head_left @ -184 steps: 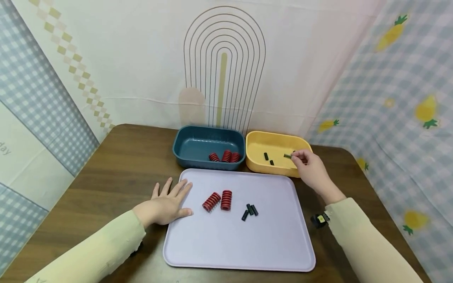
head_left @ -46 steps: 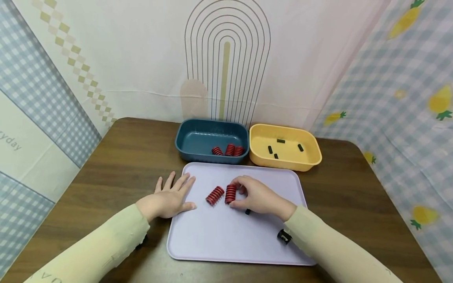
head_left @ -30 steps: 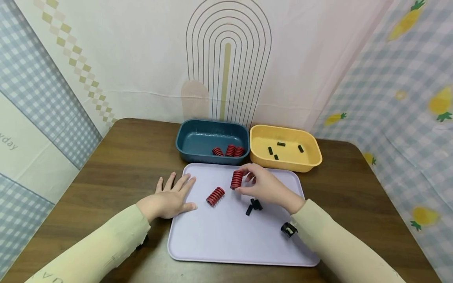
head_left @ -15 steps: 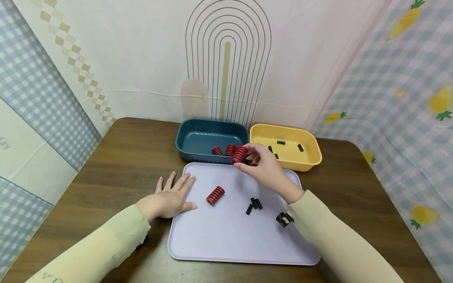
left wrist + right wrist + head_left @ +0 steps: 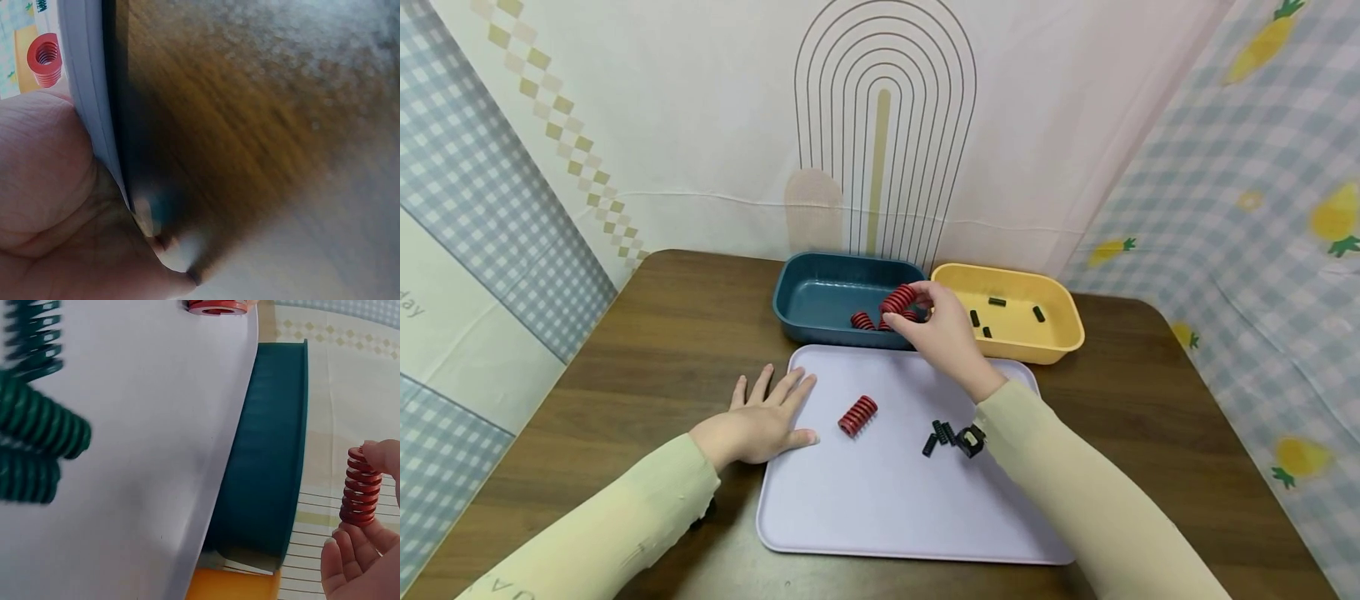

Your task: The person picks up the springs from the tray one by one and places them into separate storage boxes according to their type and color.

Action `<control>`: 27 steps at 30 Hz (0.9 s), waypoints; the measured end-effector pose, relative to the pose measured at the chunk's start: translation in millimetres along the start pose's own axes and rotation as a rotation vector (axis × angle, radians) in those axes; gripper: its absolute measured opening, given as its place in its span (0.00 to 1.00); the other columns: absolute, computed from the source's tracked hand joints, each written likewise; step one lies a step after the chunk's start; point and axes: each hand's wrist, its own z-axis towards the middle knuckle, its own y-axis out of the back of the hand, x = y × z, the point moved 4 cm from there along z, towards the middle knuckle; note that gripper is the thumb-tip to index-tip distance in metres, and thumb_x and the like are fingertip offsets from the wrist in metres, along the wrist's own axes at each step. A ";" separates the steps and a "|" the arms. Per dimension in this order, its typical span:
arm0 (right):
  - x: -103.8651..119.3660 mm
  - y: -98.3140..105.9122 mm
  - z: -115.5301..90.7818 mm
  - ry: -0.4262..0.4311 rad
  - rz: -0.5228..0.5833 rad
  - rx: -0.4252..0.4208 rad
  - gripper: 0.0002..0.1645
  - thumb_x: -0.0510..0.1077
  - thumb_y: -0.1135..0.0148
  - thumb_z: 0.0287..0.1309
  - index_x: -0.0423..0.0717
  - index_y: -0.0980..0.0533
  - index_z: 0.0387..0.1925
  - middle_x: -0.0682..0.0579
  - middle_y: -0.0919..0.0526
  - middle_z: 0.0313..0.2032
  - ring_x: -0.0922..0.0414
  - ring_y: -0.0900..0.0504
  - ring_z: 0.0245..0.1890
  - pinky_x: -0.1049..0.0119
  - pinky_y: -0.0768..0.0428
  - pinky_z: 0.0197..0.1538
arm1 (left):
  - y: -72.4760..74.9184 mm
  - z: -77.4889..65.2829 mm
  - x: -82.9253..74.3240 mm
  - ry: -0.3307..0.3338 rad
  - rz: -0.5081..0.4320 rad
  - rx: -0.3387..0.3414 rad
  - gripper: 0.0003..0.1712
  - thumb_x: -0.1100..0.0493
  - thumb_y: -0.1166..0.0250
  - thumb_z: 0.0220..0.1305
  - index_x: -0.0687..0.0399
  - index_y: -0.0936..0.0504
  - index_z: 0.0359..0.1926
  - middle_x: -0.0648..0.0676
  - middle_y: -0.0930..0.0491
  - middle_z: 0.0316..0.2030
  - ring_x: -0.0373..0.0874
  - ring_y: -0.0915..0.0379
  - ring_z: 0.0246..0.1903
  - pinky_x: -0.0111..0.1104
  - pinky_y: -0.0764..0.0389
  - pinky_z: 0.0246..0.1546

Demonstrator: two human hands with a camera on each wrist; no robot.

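A: How does the spring in the person's grip look?

B: The held spring (image 5: 898, 298) is red and thick, with wide flat coils and dark gaps between them. It is tilted in the air beyond the far edge of the tray (image 5: 880, 508), over the right part of the blue box (image 5: 818, 333).

A: And how does the right hand (image 5: 947, 333) take it?

B: By its two ends. The thumb is on one end and fingertips are on the other, so the grip is about as wide as the spring is long.

A: What about the left hand (image 5: 752, 429)?

B: It holds nothing. It lies at the left edge of the tray, with the fingers straight and spread.

A: Are other springs there?

B: Yes. A loose red spring (image 5: 857, 416) lies left of the tray's middle, and a few dark green springs (image 5: 929, 446) lie right of it. Behind the tray, more red springs (image 5: 862, 321) are in the blue box, partly hidden by the right hand. Four small dark springs (image 5: 997, 302) are in the yellow box (image 5: 1018, 352).
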 end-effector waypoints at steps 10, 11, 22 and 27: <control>-12.5 -19.3 13.8 -0.074 -0.003 0.027 0.34 0.57 0.29 0.53 0.46 0.28 0.56 0.48 0.25 0.48 0.48 0.27 0.48 0.59 0.25 0.43 | 1.0 -1.6 -1.1 -0.002 -0.001 -0.004 0.52 0.28 0.51 0.63 0.42 0.64 0.77 0.51 0.69 0.76 0.64 0.81 0.71 0.65 0.74 0.61; -13.5 -20.3 14.5 -0.076 -0.010 0.031 0.34 0.56 0.29 0.53 0.46 0.28 0.57 0.48 0.25 0.47 0.48 0.26 0.47 0.59 0.25 0.42 | 1.0 -1.5 -1.2 -0.003 0.000 -0.004 0.52 0.27 0.51 0.63 0.42 0.64 0.77 0.51 0.69 0.76 0.64 0.81 0.71 0.65 0.74 0.61; -15.1 -27.4 18.1 -0.078 -0.084 0.086 0.33 0.55 0.30 0.55 0.45 0.28 0.58 0.44 0.25 0.49 0.46 0.27 0.49 0.58 0.25 0.44 | -1.0 2.2 0.1 -0.004 -0.002 -0.001 0.53 0.27 0.52 0.63 0.40 0.65 0.77 0.50 0.70 0.76 0.63 0.82 0.71 0.65 0.75 0.61; -14.9 -29.4 18.4 -0.092 -0.101 0.105 0.33 0.56 0.31 0.55 0.46 0.28 0.58 0.46 0.24 0.47 0.49 0.26 0.46 0.59 0.24 0.43 | -3.9 3.7 2.2 0.005 0.003 0.006 0.53 0.25 0.53 0.62 0.39 0.67 0.77 0.50 0.71 0.76 0.63 0.83 0.71 0.64 0.76 0.61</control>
